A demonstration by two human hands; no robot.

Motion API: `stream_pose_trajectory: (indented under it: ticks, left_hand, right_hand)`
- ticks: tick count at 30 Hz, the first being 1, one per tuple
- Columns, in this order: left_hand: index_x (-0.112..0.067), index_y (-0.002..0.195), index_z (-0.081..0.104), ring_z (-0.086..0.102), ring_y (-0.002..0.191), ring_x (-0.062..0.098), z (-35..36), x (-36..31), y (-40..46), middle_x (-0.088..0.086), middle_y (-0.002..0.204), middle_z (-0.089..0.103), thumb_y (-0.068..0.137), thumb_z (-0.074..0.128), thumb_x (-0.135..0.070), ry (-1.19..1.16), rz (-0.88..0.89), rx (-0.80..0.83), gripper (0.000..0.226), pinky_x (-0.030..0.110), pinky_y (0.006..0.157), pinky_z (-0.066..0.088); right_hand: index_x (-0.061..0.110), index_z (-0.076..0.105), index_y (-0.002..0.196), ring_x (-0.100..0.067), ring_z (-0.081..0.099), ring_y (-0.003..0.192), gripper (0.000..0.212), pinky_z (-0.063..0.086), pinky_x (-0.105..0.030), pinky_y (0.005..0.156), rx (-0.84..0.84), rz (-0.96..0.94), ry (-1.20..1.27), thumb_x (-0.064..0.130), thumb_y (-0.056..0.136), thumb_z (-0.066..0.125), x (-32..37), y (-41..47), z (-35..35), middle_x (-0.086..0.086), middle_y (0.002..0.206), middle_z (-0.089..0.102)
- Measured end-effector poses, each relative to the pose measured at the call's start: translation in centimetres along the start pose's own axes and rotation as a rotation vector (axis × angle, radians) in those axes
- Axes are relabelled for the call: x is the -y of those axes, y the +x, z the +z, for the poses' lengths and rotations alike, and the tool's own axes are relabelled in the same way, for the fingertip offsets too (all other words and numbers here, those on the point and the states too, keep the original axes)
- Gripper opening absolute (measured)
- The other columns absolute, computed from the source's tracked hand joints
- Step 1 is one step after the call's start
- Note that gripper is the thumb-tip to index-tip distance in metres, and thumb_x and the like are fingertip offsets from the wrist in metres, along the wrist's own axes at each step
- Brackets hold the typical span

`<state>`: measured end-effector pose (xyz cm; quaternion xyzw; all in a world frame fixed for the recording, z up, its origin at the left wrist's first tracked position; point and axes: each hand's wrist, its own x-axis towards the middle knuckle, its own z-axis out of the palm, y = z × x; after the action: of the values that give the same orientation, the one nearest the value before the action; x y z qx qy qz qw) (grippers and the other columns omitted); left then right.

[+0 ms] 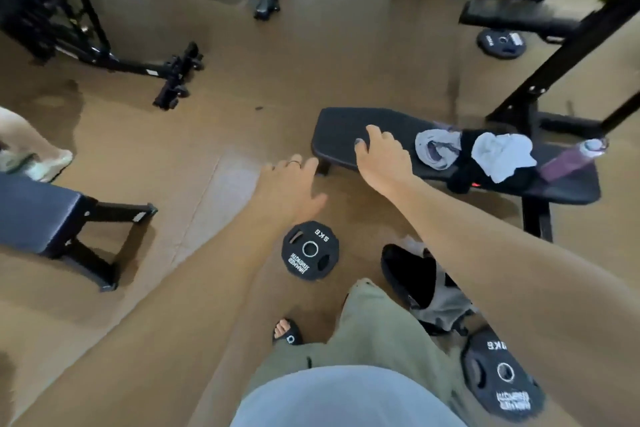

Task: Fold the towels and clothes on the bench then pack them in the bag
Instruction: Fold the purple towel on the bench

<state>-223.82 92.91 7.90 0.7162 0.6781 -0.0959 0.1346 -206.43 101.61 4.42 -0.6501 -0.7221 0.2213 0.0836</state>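
Note:
A black flat bench [339,125] stands ahead of me on the right. On it lie a crumpled grey towel [437,149], a black garment [465,170] and a pale blue-white cloth [502,154] in a loose pile. My right hand [381,156] hovers over the bench's near end, fingers relaxed, holding nothing, left of the pile. Lower and further left, my left hand [291,184] reaches out over the floor beside the bench's corner, also with nothing in it. An open black and grey bag [420,284] sits on the floor by my right leg.
A purple bottle [571,159] lies on the bench's far end. Two 5 kg weight plates [310,250] [502,374] lie on the floor near my feet. Another bench [38,215] stands at left, gym racks behind, and a person's leg [31,149] at the left edge.

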Motion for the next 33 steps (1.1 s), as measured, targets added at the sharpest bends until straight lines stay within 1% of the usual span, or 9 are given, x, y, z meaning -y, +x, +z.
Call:
stream_pose_trajectory:
  ticks: [4, 7, 12, 16, 19, 21, 27, 30, 33]
  left_hand:
    - [-0.019, 0.149, 0.033, 0.052, 0.124, 0.033, -1.6, -1.4, 6.5, 0.009, 0.142, 0.048, 0.096, 0.048, -0.056, 0.062, 0.156, -0.013, 0.067, 0.044, 0.099, 0.039]
    - [-0.02, 0.151, 0.031, 0.054, 0.124, 0.032, -1.9, -3.1, 11.8, 0.009, 0.143, 0.048, 0.096, 0.046, -0.056, 0.093, 0.241, -0.018, 0.068, 0.044, 0.1, 0.04]
    - [-0.02, 0.153, 0.029, 0.054, 0.126, 0.031, -1.8, -7.1, 22.2, 0.009, 0.147, 0.047, 0.096, 0.045, -0.056, 0.141, 0.315, 0.01, 0.07, 0.044, 0.103, 0.041]
    - [-0.02, 0.155, 0.029, 0.052, 0.13, 0.031, -1.4, -10.9, 31.0, 0.009, 0.152, 0.044, 0.097, 0.046, -0.057, 0.165, 0.337, 0.034, 0.07, 0.044, 0.107, 0.04]
    - [-0.02, 0.155, 0.028, 0.051, 0.131, 0.03, -1.1, -13.7, 36.2, 0.009, 0.152, 0.043, 0.097, 0.047, -0.056, 0.169, 0.374, 0.061, 0.07, 0.044, 0.108, 0.038]
    - [-0.02, 0.154, 0.029, 0.051, 0.13, 0.03, -0.6, -15.3, 39.4, 0.008, 0.151, 0.044, 0.097, 0.047, -0.056, 0.172, 0.404, 0.091, 0.069, 0.044, 0.109, 0.039]
    - [-0.021, 0.153, 0.03, 0.052, 0.13, 0.029, 3.3, -18.2, 47.4, 0.007, 0.151, 0.045, 0.097, 0.047, -0.056, 0.177, 0.478, 0.146, 0.068, 0.043, 0.109, 0.041]
    - [-0.021, 0.154, 0.03, 0.053, 0.129, 0.028, 7.2, -18.5, 51.7, 0.006, 0.151, 0.045, 0.097, 0.047, -0.057, 0.182, 0.533, 0.165, 0.07, 0.042, 0.109, 0.041]
    - [-0.022, 0.155, 0.028, 0.053, 0.13, 0.028, 12.3, -18.0, 56.2, 0.006, 0.152, 0.044, 0.097, 0.047, -0.057, 0.164, 0.569, 0.187, 0.071, 0.043, 0.109, 0.041]
  right_hand:
    - [0.015, 0.033, 0.151, -0.039, 0.051, 0.125, 0.05, 0.042, -0.051, 0.101, -0.089, 0.157, 0.061, 0.039, 0.107, 0.032, -3.4, 3.9, -1.3, -0.017, 0.142, 0.05]
    - [0.015, 0.034, 0.151, -0.039, 0.052, 0.126, 0.05, 0.042, -0.048, 0.1, -0.113, 0.25, 0.093, 0.039, 0.107, 0.033, -6.7, 7.6, -1.5, -0.016, 0.143, 0.051]
    - [0.014, 0.043, 0.144, -0.038, 0.055, 0.125, 0.047, 0.049, -0.051, 0.097, -0.106, 0.343, 0.126, 0.038, 0.104, 0.035, -13.2, 16.3, -0.7, -0.012, 0.143, 0.052]
    - [0.012, 0.043, 0.142, -0.04, 0.055, 0.119, 0.044, 0.048, -0.054, 0.096, -0.058, 0.425, 0.148, 0.033, 0.104, 0.035, -18.7, 22.8, -0.6, -0.015, 0.137, 0.055]
    - [0.009, 0.045, 0.136, -0.041, 0.057, 0.115, 0.039, 0.048, -0.045, 0.091, -0.037, 0.495, 0.139, 0.031, 0.105, 0.036, -22.9, 26.2, -0.6, -0.019, 0.131, 0.056]
    - [0.008, 0.045, 0.138, -0.041, 0.055, 0.115, 0.041, 0.045, -0.044, 0.089, -0.048, 0.548, 0.181, 0.029, 0.104, 0.037, -25.3, 28.0, -0.7, -0.019, 0.13, 0.055]
    - [0.015, 0.038, 0.148, -0.041, 0.052, 0.121, 0.048, 0.045, -0.05, 0.097, -0.056, 0.678, 0.304, 0.028, 0.102, 0.04, -31.3, 32.3, 3.0, -0.018, 0.134, 0.053]
    - [0.016, 0.033, 0.15, -0.041, 0.053, 0.116, 0.051, 0.043, -0.045, 0.092, -0.06, 0.739, 0.368, 0.027, 0.101, 0.043, -33.9, 34.1, 6.5, -0.02, 0.131, 0.052]
    - [0.015, 0.036, 0.145, -0.042, 0.053, 0.112, 0.049, 0.043, -0.044, 0.088, -0.078, 0.785, 0.409, 0.028, 0.099, 0.047, -36.6, 36.7, 11.4, -0.02, 0.128, 0.053]
